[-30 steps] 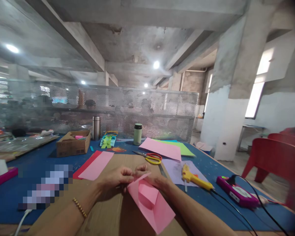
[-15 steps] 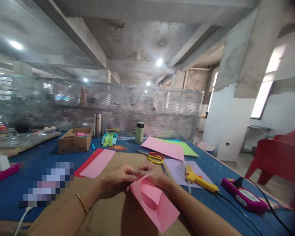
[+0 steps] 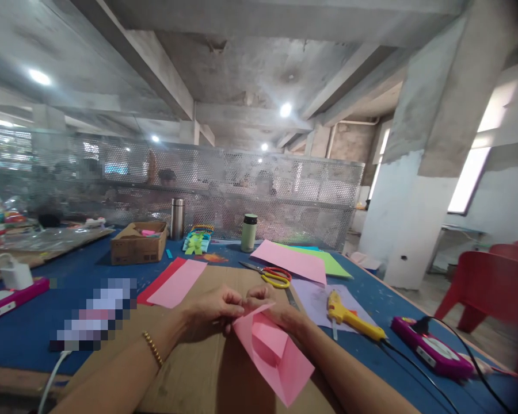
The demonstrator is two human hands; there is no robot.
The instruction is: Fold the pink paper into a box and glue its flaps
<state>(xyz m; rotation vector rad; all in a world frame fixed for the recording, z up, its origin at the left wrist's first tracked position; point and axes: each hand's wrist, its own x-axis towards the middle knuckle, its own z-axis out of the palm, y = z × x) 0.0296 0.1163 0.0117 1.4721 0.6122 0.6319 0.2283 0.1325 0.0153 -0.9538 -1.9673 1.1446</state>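
A folded pink paper (image 3: 273, 356) is lifted off a brown cardboard sheet (image 3: 198, 368) in front of me. My left hand (image 3: 209, 313) pinches its far corner with fingers closed. My right hand (image 3: 273, 307) grips the same top edge from the other side, partly hidden behind the paper. A gold bead bracelet circles my left wrist. A folded flap stands up in the middle of the paper.
On the blue table lie red and yellow scissors (image 3: 273, 276), a yellow glue gun (image 3: 353, 319) on lilac paper, pink and green sheets (image 3: 300, 261), a pink strip (image 3: 176, 283), a cardboard box (image 3: 138, 244), two flasks (image 3: 248, 233), and magenta devices (image 3: 431, 353). Red chairs (image 3: 492, 287) stand at the right.
The view has swung slightly left and down. Both hands keep the same pinch on the pink paper, with almost no movement.
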